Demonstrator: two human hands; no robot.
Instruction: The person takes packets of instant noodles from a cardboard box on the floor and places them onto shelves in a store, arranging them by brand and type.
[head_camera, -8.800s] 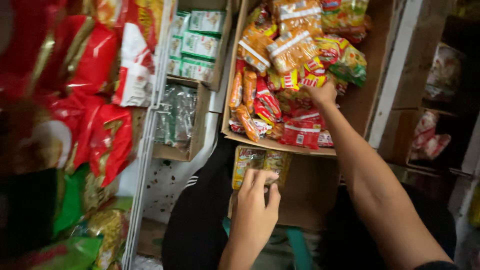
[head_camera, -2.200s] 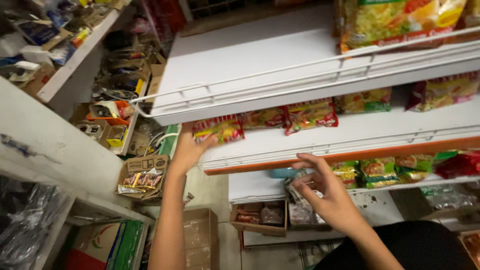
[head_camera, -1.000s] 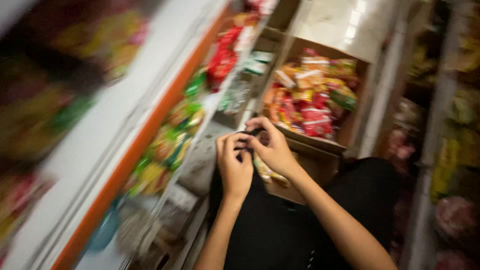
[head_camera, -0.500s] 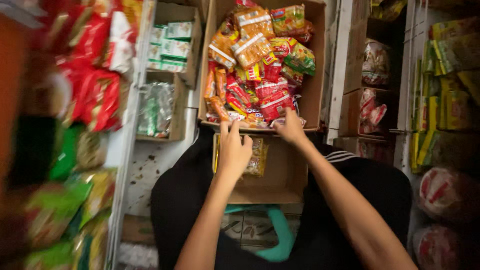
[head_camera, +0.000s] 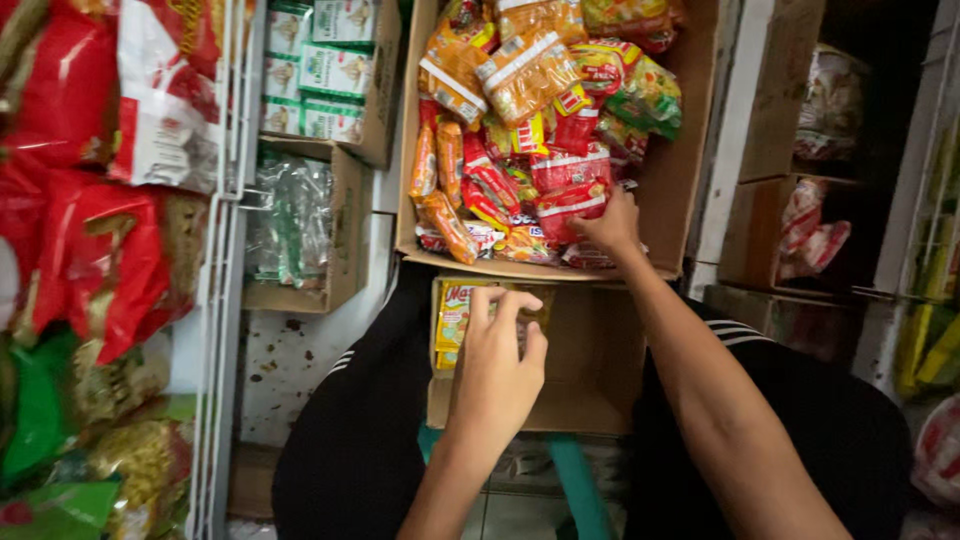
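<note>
Shop aisle, white wire shelf (head_camera: 225, 250) running down my left, packed with red bags. I am watching the left hand (head_camera: 497, 365) gripping yellow noodle packets (head_camera: 455, 315) inside the lower carton (head_camera: 590, 370) at the knees. The right hand (head_camera: 610, 225) is closing on a red packet (head_camera: 570, 200) in the upper carton (head_camera: 680, 200), touching it.

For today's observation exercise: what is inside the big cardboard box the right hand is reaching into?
The cardboard box holds a heap of snack packets in orange, red, yellow and green wrappers. The right hand rests on the red ones near the front edge. Lower layers and the bottom are covered.
</note>
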